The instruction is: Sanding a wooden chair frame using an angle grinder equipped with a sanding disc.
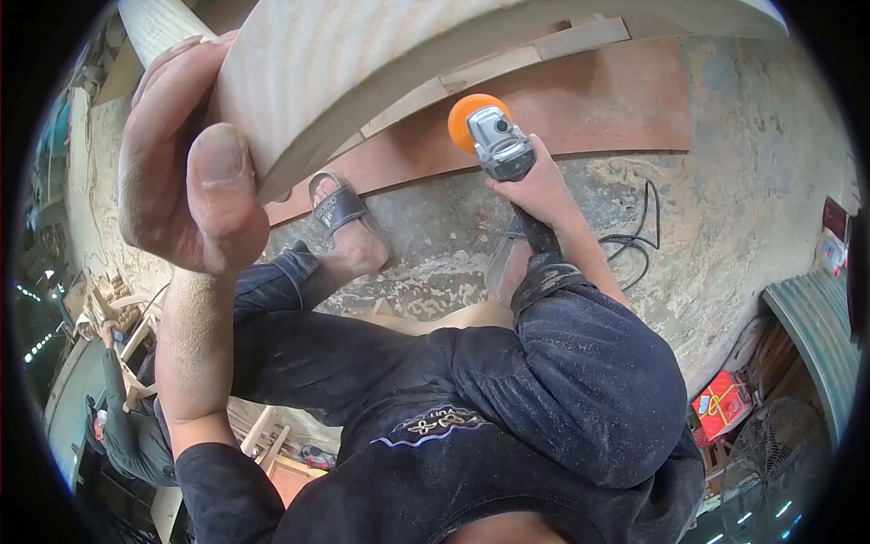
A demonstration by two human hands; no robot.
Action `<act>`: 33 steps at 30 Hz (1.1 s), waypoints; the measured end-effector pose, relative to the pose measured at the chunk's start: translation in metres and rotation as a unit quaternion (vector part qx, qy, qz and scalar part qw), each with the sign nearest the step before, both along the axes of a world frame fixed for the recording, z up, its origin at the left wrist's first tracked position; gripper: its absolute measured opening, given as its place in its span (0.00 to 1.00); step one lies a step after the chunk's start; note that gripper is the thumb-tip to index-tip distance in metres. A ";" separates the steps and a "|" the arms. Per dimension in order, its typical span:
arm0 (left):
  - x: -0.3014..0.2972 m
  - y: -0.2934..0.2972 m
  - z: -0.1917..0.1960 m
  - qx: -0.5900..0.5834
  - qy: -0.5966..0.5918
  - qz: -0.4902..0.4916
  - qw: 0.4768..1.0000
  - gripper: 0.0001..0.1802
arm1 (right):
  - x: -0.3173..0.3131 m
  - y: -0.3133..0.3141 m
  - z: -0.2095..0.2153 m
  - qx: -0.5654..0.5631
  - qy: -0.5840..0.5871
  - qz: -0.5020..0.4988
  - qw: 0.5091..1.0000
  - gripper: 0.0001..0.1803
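Close in front of me, a large curved piece of pale wood [308,63] spans the top of the view. My left hand [195,168] grips its left end, the thumb on the near side and the fingers behind; sawdust coats the hand and wrist. Lower and to the right, my right hand [544,190] is wrapped round the body of an angle grinder [501,145]. The grinder has a grey metal head and an orange disc [467,118]. A gap separates the disc from the wood I hold. Whether the disc spins, I cannot tell.
A reddish-brown board [616,109] lies on the worn floor, with pale wood strips [580,38] over it. A black cable [648,222] loops right of my right hand. My sandalled feet rest near the board. At right stand a fan [770,444] and a red box [722,406]. Another person [127,426] is at left.
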State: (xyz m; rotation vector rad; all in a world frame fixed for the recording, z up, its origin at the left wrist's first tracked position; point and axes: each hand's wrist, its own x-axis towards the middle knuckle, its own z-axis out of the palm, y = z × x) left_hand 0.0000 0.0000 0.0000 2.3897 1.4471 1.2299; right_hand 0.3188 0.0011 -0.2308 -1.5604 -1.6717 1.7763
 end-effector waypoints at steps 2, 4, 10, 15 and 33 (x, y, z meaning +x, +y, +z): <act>0.005 0.001 -0.002 0.013 -0.019 0.033 0.999 0.23 | 0.002 0.004 -0.001 -0.009 -0.003 0.007 1.000 0.41; 0.003 -0.001 -0.004 0.019 -0.027 0.032 0.999 0.22 | 0.001 0.001 0.005 -0.009 0.003 0.005 1.000 0.41; 0.000 -0.001 -0.004 0.029 -0.040 0.027 0.998 0.21 | -0.004 -0.005 0.007 -0.005 0.015 0.003 1.000 0.41; 0.006 0.004 -0.002 0.021 -0.046 0.030 0.998 0.21 | 0.002 -0.002 0.006 -0.002 0.010 0.003 1.000 0.40; -0.009 -0.010 0.015 -0.130 0.113 0.033 0.985 0.43 | 0.023 0.104 0.021 0.273 -0.251 -0.056 0.927 0.31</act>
